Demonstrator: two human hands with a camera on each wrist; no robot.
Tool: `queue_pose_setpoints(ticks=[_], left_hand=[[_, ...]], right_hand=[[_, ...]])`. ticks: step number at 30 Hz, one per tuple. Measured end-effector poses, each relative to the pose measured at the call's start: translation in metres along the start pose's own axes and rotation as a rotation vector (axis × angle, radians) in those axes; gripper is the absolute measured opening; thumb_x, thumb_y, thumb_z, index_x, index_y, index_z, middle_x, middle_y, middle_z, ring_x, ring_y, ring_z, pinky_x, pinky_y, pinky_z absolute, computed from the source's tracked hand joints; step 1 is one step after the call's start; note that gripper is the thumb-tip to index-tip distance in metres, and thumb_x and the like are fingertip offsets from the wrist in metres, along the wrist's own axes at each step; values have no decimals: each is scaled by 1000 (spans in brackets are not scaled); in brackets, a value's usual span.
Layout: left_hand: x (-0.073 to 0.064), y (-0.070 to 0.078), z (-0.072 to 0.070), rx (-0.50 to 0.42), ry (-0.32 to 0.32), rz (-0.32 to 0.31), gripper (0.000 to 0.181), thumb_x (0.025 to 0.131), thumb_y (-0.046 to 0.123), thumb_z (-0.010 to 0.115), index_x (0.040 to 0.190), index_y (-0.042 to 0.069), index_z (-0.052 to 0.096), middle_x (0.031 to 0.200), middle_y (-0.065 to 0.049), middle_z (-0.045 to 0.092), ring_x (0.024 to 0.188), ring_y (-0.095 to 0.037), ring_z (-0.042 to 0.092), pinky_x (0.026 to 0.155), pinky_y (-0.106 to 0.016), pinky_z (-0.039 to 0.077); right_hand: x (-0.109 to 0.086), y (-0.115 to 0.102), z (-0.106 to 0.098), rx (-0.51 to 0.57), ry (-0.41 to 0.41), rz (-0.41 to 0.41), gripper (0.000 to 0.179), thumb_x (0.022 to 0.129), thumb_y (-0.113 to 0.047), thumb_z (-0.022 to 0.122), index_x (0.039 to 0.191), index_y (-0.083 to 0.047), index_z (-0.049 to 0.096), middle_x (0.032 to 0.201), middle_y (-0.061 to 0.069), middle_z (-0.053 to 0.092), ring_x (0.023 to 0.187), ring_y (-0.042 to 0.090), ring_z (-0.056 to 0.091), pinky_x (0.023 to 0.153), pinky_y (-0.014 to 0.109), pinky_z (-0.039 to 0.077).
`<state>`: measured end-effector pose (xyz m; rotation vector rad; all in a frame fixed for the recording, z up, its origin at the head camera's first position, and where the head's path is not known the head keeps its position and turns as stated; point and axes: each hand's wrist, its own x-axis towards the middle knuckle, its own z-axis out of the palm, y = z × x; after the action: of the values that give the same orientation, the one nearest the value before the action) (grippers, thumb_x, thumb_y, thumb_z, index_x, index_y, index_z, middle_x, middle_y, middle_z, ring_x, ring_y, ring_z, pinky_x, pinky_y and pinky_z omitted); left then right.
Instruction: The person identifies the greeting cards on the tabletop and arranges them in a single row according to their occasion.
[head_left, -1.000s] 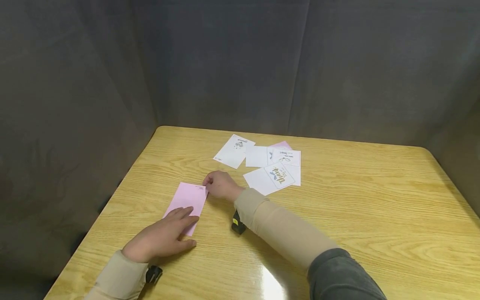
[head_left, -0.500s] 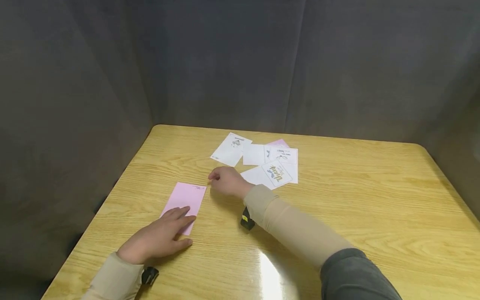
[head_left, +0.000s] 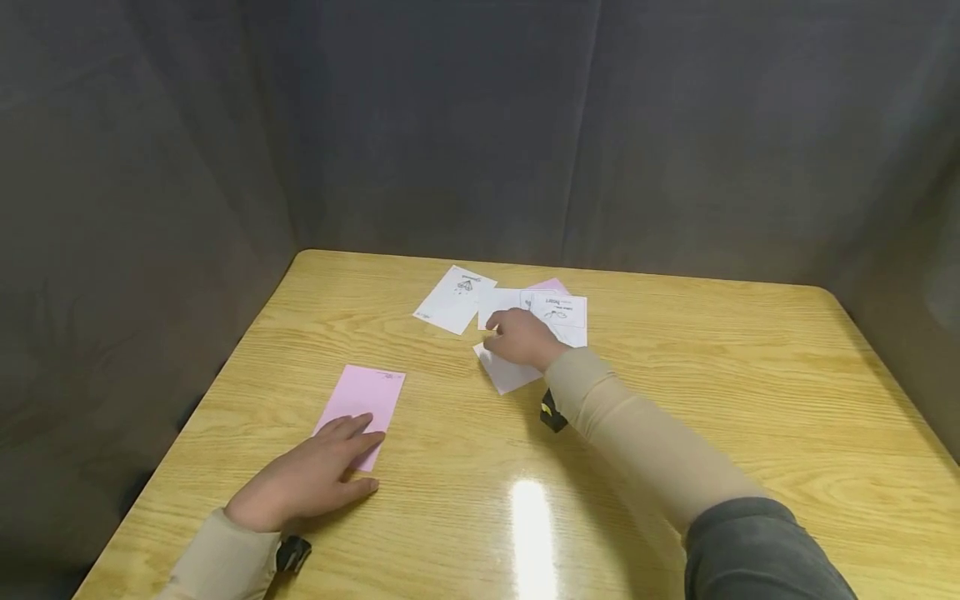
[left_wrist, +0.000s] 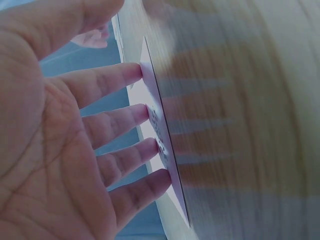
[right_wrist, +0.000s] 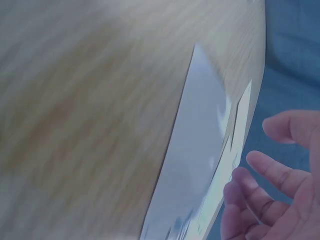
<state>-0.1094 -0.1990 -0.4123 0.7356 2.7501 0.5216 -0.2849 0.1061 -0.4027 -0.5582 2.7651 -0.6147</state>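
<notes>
A pink card [head_left: 367,392] with small print along its far edge lies flat on the left of the table. My left hand [head_left: 311,479] rests on its near part; in the left wrist view the straight fingertips [left_wrist: 140,114] touch the card's face. Over the white cards, my right hand [head_left: 521,337] hovers with loosely bent fingers and nothing in them. Below it lies a white card [head_left: 506,371], its printed half hidden by the hand and sleeve. The right wrist view shows the fingers [right_wrist: 270,170] apart from that white card [right_wrist: 185,150].
Beyond the right hand several cards overlap, among them a white card with a heart print [head_left: 566,310] and a pink card [head_left: 551,286] mostly covered. A white card with a small drawing [head_left: 453,300] lies left of them. Dark cloth [head_left: 450,133] hangs behind the wooden table [head_left: 712,375].
My right hand has left the pink card's far corner and moved right and away, over the white cards. The left hand stays on the pink card. The view has shifted slightly.
</notes>
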Motion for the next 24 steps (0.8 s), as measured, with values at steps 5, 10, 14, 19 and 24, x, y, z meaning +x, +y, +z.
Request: queue_pose_setpoints(ticks=[5, 10, 14, 19, 24], left_hand=[[0, -2, 2, -15, -18, -6, 63, 95, 36, 73, 145, 1, 57, 157, -26, 41, 145, -47, 36, 114, -62, 34], [0, -5, 1, -18, -19, -2, 63, 96, 36, 72, 146, 1, 56, 157, -26, 41, 145, -46, 35, 114, -62, 34], [0, -6, 2, -18, -16, -5, 63, 96, 36, 73, 146, 1, 56, 157, -26, 41, 145, -46, 35, 114, -62, 34], [0, -5, 3, -13, -15, -8, 64, 95, 38, 74, 145, 2, 57, 157, -25, 42, 145, -46, 36, 114, -61, 34], [1, -5, 4, -6, -9, -8, 63, 94, 36, 74, 145, 1, 57, 156, -25, 42, 145, -46, 36, 114, -61, 34]], right_hand=[[-3, 17, -12, -68, -9, 35, 46, 98, -23, 58, 137, 2, 61, 134, 21, 63, 123, 34, 59, 105, 43, 47], [-5, 31, -23, -93, -16, 83, 46, 98, -23, 59, 137, 1, 60, 138, 24, 58, 117, 34, 58, 104, 45, 47], [-4, 44, -28, -106, -22, 107, 47, 98, -22, 58, 139, 2, 59, 140, 26, 56, 118, 34, 56, 108, 46, 44], [-4, 58, -31, -109, -22, 110, 48, 98, -23, 61, 139, 3, 58, 136, 26, 57, 119, 36, 55, 108, 47, 43], [-5, 67, -33, -117, -44, 100, 56, 96, -30, 69, 140, 1, 57, 136, 27, 53, 124, 41, 52, 108, 52, 43]])
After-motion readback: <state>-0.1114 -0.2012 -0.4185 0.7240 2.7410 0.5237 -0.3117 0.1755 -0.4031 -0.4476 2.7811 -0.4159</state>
